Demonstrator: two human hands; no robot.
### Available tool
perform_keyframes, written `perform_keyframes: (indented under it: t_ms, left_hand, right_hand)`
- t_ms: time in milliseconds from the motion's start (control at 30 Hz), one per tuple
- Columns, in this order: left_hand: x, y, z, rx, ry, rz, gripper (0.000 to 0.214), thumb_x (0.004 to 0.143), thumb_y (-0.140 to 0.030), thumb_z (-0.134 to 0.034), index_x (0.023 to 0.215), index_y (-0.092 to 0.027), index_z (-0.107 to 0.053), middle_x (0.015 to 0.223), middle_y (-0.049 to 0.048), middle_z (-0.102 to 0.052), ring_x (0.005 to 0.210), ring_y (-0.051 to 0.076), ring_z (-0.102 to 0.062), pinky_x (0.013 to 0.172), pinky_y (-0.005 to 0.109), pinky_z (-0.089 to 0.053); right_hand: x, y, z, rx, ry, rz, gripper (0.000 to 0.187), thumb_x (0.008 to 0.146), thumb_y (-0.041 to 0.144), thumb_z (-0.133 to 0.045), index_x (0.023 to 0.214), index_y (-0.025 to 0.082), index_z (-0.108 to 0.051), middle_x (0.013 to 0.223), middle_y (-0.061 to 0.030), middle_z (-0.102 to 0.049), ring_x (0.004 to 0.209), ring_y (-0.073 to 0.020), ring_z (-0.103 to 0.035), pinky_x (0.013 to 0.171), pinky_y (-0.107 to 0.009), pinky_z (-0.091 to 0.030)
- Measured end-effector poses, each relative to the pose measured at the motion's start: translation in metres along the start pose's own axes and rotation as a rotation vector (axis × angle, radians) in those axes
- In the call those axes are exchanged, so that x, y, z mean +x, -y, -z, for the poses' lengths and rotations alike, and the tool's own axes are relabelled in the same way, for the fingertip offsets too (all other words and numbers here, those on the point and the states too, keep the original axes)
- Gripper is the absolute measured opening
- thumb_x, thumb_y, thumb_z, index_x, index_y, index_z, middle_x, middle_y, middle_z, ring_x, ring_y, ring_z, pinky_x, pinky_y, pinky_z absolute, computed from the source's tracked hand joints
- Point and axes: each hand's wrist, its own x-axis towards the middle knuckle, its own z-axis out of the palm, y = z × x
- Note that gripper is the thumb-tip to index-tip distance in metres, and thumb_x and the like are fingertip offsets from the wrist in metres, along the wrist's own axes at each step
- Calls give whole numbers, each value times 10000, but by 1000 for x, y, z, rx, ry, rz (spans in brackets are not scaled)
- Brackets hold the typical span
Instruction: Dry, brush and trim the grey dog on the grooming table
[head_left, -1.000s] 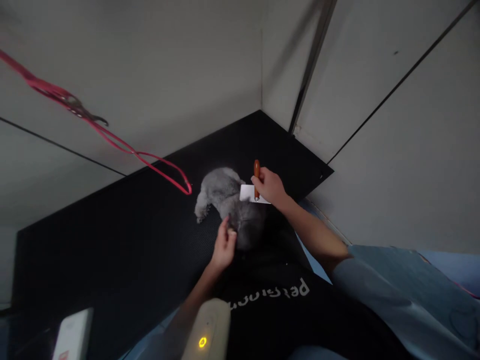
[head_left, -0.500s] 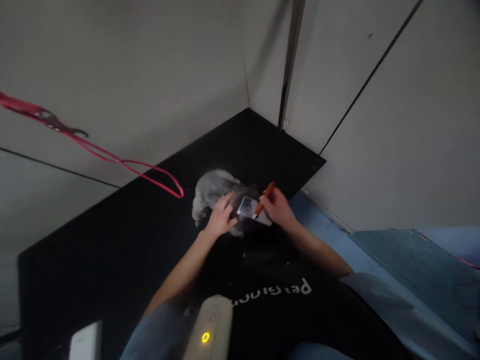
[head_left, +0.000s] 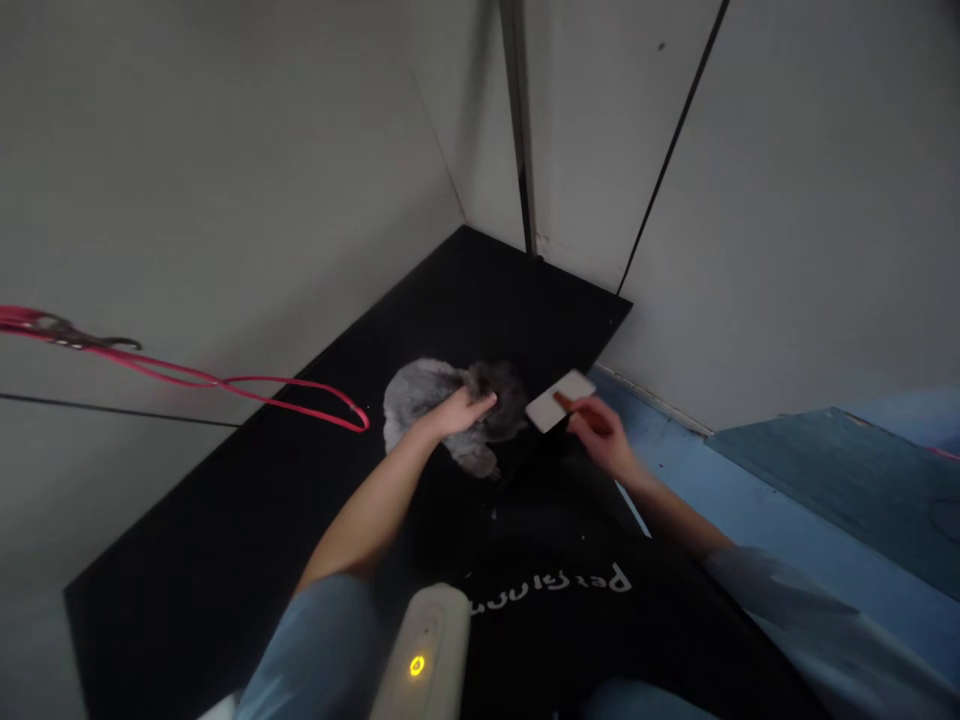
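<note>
Grey animal (head_left: 411, 392): small and furry, at the centre of the frame on the black table (head_left: 225, 540); paler coat toward the left, darker fur toward the right. One pale leg points down and right.

Left hand (head_left: 465, 412): laid across the middle of the grey animal, thumb extended to the right over the darker fur. Fingers mostly hidden by hand and coat; cannot tell how far they are curled or whether they grip.

Right hand (head_left: 604, 438): right of centre, fingers closed round the handle (head_left: 592, 413) of the brush.

Brush (head_left: 544, 410): flat, whitish rectangular head, orange-brown handle; tilted, upper edge sloping up to the right. Just beside the dark fur; contact cannot be made out.

Leash (head_left: 217, 382): pinkish red, entering at the left edge of the frame, its loop ending left of the grey animal. Metal clasp (head_left: 120, 343) near the left edge.

Clothing: black apron (head_left: 585, 650) with pale lettering, lower centre; blue-grey sleeves on both arms.

Device (head_left: 441, 615): off-white, rounded top, bottom centre, yellow ring lit on its face.

Surroundings: pale walls (head_left: 787, 200) meeting behind the table, upper centre; blue floor (head_left: 660, 460) at right, with a teal panel (head_left: 840, 490).
</note>
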Motion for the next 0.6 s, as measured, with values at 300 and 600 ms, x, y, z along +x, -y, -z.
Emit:
perform_keyframes:
  t_ms: [300, 600]
  left_hand:
    - [20, 4, 15, -198, -92, 295, 611, 750, -627, -597, 1055, -103, -673, 1100, 122, -711, 1075, 276, -627, 957, 347, -486]
    - [21, -26, 18, -86, 0, 228, 398, 839, -452, -546, 1008, -116, -678, 1068, 96, -716, 1012, 245, -647, 908, 305, -500]
  right_hand:
    - [-39, 11, -89, -340, 476, 139, 223, 879, 226, -502, 1000, 214, -689, 1024, -73, -728, 967, -201, -671, 931, -366, -491]
    - [-48, -2, -110, -366, 450, 90, 285, 843, 140, -495, 1098, 203, -606, 914, -52, -688, 845, -182, -666, 815, -327, -520]
